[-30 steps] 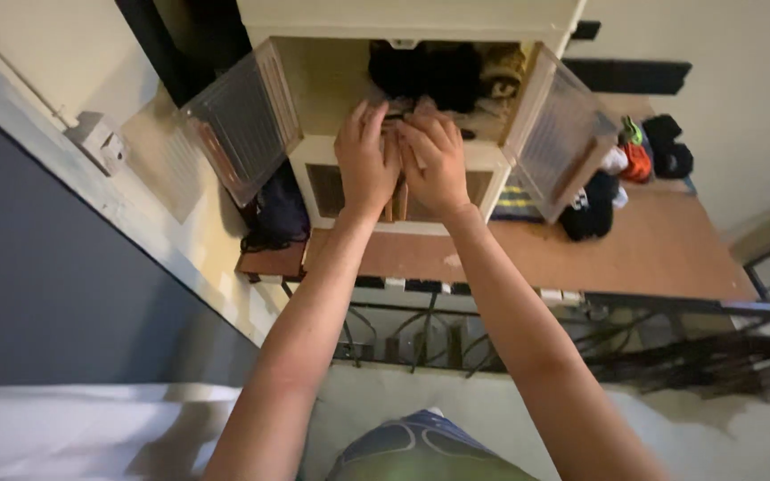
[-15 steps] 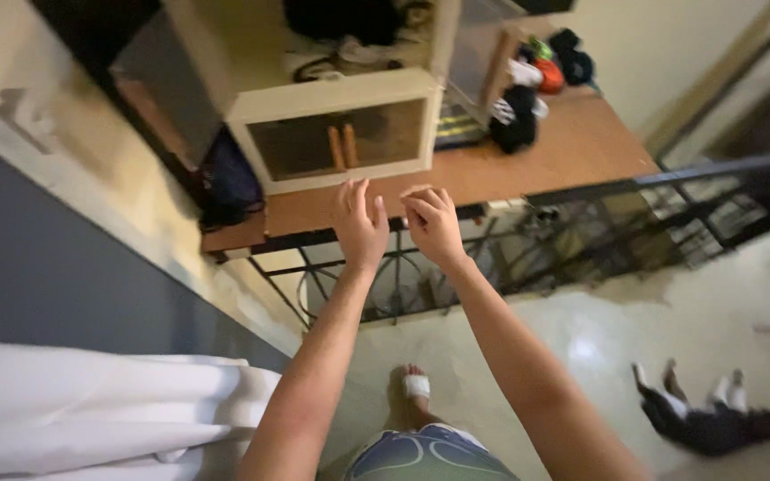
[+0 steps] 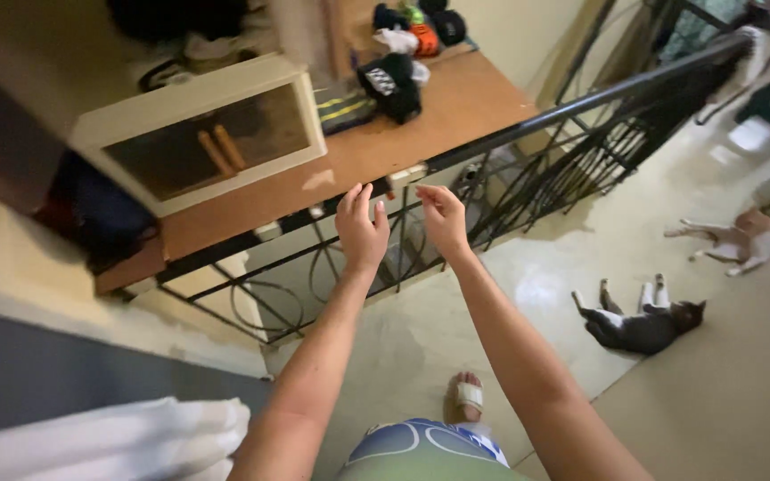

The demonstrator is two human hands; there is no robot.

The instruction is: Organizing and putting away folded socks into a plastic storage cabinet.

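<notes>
Both my arms stretch up the middle of the frame, left hand (image 3: 361, 230) and right hand (image 3: 444, 220) side by side, fingers apart and empty, before the bench (image 3: 456, 107) edge. The cabinet (image 3: 202, 134) at upper left is cut off on top, its contents too dark to make out.

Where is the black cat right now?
In the head view, the black cat lies on the pale floor at lower right, beyond the right hand, near the tan-and-white cat.
</notes>
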